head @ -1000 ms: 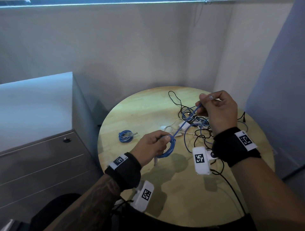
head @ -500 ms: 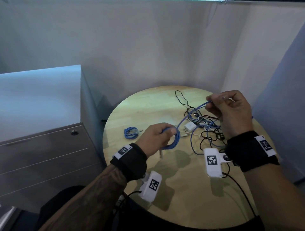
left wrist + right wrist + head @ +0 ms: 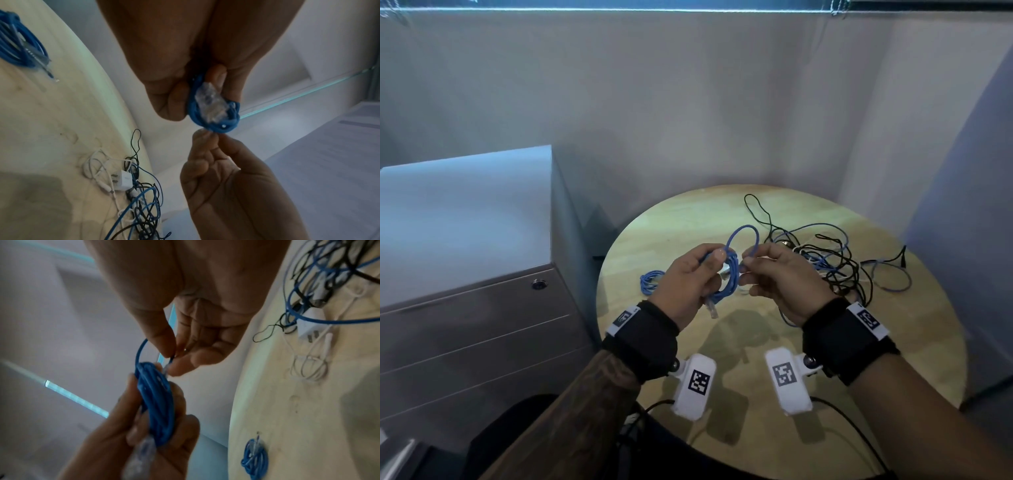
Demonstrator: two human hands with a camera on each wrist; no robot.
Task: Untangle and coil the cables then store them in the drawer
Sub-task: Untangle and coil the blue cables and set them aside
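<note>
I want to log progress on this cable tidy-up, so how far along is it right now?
Done: one coiled blue cable lies on the table. In hand: the left hand holds a second blue coil; the right hand pinches its free end. Left: the tangled pile, and storing everything; the drawers look closed.

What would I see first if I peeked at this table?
Two hands meet above the round wooden table: the left hand grips a coiled blue cable, and the right hand pinches its loose end. Right of them lies a tangle of black, blue and white cables.
</note>
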